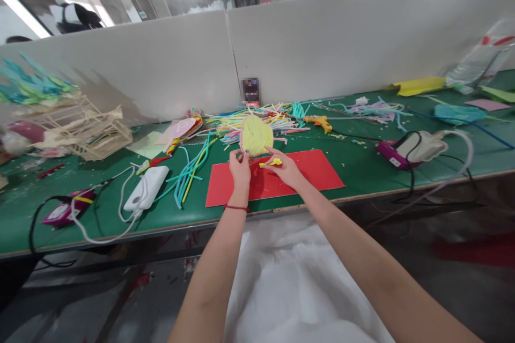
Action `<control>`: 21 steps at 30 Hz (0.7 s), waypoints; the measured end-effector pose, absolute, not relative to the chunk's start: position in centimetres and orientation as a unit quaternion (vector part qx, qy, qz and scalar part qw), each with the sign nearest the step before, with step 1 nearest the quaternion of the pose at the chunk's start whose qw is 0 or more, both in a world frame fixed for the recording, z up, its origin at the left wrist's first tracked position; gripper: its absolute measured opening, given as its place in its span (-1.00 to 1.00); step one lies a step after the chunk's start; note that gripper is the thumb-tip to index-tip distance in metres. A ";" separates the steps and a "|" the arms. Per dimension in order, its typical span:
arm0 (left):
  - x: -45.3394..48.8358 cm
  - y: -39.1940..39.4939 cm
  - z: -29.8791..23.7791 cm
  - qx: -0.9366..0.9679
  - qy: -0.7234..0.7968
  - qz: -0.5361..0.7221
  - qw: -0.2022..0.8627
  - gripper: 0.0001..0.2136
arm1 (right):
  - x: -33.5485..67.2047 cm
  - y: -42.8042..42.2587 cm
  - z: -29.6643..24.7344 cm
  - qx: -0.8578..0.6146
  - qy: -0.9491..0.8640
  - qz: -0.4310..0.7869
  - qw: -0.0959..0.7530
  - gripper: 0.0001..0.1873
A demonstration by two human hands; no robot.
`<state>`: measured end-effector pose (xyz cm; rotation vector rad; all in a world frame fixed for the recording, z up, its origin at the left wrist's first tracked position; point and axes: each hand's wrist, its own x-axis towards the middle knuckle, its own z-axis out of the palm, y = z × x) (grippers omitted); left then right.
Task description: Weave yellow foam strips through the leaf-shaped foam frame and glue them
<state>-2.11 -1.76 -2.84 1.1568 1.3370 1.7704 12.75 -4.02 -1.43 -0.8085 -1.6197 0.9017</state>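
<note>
My left hand is closed on the lower left edge of a round yellow disc, which has a pink rim and a ridged face. The disc is held up and tilted above a red sheet lying at the table's front. Close by on the right, my right hand pinches a small yellow piece. One of its fingers reaches to the disc's lower edge; whether it touches cannot be made out.
Behind the disc lies a pile of coloured pipe-like strips, with an orange glue gun beside it. Left are loose teal strips, a white power strip and a stick frame. A purple plug unit sits right; a partition stands behind.
</note>
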 end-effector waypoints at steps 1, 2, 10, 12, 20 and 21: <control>-2.2 -1.7 -2.9 0.434 0.506 0.677 0.312 -0.79 | 12.7 -4.0 -1.5 -0.340 -0.676 0.379 0.533 -0.87; -2.3 -1.7 -2.9 0.431 0.504 0.682 0.307 -0.78 | 12.7 -4.0 -1.5 -0.341 -0.672 0.380 0.536 -0.87; -2.4 -2.0 -2.4 0.378 0.466 0.736 0.313 -0.79 | 12.7 -3.5 -1.8 -0.396 -0.603 0.438 0.536 -0.74; -2.4 -2.0 -2.4 0.357 0.469 0.743 0.317 -0.79 | 13.0 -3.6 -1.4 -0.423 -0.589 0.443 0.528 -0.70; -2.1 -2.1 -2.5 0.335 0.427 0.743 0.391 -0.78 | 16.8 -4.2 2.6 -0.392 -0.543 0.424 0.610 -0.71; -2.1 -2.1 -2.4 0.335 0.426 0.740 0.399 -0.79 | 17.4 -4.1 3.1 -0.383 -0.531 0.415 0.631 -0.71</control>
